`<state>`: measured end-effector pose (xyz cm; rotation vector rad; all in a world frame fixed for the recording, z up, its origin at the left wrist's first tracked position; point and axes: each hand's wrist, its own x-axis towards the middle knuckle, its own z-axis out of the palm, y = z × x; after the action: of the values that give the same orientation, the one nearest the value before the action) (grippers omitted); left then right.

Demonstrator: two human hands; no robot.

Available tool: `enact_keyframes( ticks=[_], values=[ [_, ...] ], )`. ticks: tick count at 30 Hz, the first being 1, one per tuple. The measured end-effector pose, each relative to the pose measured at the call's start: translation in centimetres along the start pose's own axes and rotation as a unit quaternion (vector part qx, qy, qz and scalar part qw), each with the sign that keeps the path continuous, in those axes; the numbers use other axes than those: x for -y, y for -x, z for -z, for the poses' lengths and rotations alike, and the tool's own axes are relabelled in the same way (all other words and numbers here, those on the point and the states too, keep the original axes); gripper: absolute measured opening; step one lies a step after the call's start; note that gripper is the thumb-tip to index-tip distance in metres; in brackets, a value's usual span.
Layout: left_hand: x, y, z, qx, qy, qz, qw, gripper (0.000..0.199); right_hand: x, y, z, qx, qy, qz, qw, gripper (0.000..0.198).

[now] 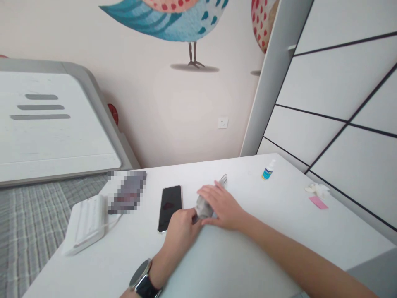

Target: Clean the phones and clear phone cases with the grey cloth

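Observation:
My right hand (221,207) is closed over a crumpled grey cloth (203,207), its fingers bent across the top. Beneath it lies a flat thing with a clear corner and dark marks that look like a camera, apparently a phone (223,179), mostly hidden. My left hand (182,225), with a watch (141,274) on its wrist, pinches the near left end of this thing beside the cloth. Just left of my hands a black-screened phone (170,207) in a clear case rests face up on the white table (242,252).
A small spray bottle (268,170) stands at the back right. Crumpled white tissue (321,190) and a pink slip (318,202) lie farther right. On the left are a white power strip (88,223) with a cable and a blurred-out item (128,192). A bed (27,223) adjoins the table.

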<state>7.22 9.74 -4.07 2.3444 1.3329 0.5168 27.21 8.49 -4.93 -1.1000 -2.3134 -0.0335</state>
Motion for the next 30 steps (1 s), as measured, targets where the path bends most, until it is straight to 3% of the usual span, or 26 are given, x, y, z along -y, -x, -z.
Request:
enact_keyframes(
  ticks=[2, 4, 9, 15, 17, 20, 22, 25, 30],
  values=[
    [-0.1, 0.0, 0.0, -0.003, 0.005, -0.001, 1.0, 0.046, -1.3, 0.1, 0.6, -0.033, 0.033, -0.07, 0.996, 0.086],
    [-0.2, 0.0, -0.1, -0.004, 0.013, -0.004, 1.0, 0.046, -1.3, 0.4, 0.7, -0.049, 0.041, -0.083, 0.995, 0.087],
    [-0.1, 0.2, -0.1, -0.005, 0.036, -0.009, 0.999, 0.029, 1.2, 0.8, -0.2, 0.026, 0.0, 0.039, 0.999, 0.1],
    [-0.7, 0.5, 0.3, -0.024, 0.079, -0.033, 0.996, 0.042, -2.8, 0.9, 1.1, -0.071, 0.071, -0.116, 0.988, 0.078],
    [-0.9, 0.7, 0.5, -0.036, 0.102, -0.05, 0.993, 0.035, -1.9, 0.8, 0.9, -0.085, 0.038, -0.096, 0.991, 0.077],
    [-1.1, 1.2, 0.4, -0.069, 0.13, -0.068, 0.987, 0.024, 1.7, 0.1, 0.0, -0.089, -0.042, -0.026, 0.995, 0.08],
    [-1.6, 1.5, 0.2, -0.094, 0.14, -0.075, 0.983, 0.02, 3.8, -0.5, -0.2, -0.107, -0.07, -0.002, 0.992, 0.069],
    [-2.9, 1.6, 0.0, -0.147, 0.164, -0.079, 0.972, 0.025, 5.1, -0.7, 0.2, -0.162, -0.11, -0.012, 0.981, 0.049],
    [-5.7, 1.2, 0.2, -0.223, 0.242, -0.113, 0.937, 0.024, 4.8, 0.1, 1.3, -0.267, -0.201, -0.078, 0.939, 0.035]
  ],
)
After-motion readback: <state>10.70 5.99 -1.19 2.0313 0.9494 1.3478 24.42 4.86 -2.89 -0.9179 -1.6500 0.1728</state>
